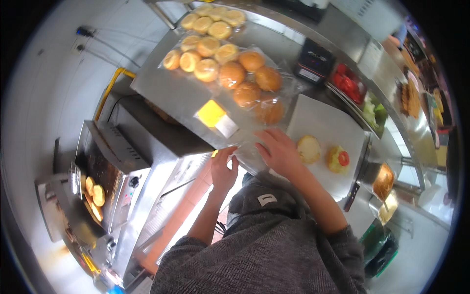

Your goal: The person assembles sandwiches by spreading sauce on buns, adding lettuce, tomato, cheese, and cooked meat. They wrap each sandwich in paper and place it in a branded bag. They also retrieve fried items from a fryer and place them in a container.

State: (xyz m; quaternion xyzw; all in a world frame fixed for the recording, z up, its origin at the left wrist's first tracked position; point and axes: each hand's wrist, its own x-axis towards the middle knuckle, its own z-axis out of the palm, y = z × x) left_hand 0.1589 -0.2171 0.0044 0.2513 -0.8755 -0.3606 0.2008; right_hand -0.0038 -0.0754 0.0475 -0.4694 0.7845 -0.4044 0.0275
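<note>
My left hand (224, 169) is at the front edge of the steel worktable (158, 79), a small yellow bit at its fingertips; its grip is unclear. My right hand (282, 152) hovers close by, fingers apart, and seems to hold nothing. Between the hands lies some clear film (246, 154). Beyond them is a stack of yellow slices, apparently cheese (211, 113), with a white wrapper (227, 126) beside it. Right of my right hand, on white paper (317, 114), lie a cut bun half (308, 149) and another topped with lettuce (334, 160) and a tomato slice (343, 158).
Bagged buns (233, 75) cover the table's far part. Near the paper's right edge lies a knife (354, 193). Containers of tomato (347, 84) and lettuce (372, 112) stand at the back right. At left, a griddle (106, 165) holds several bun halves (98, 195).
</note>
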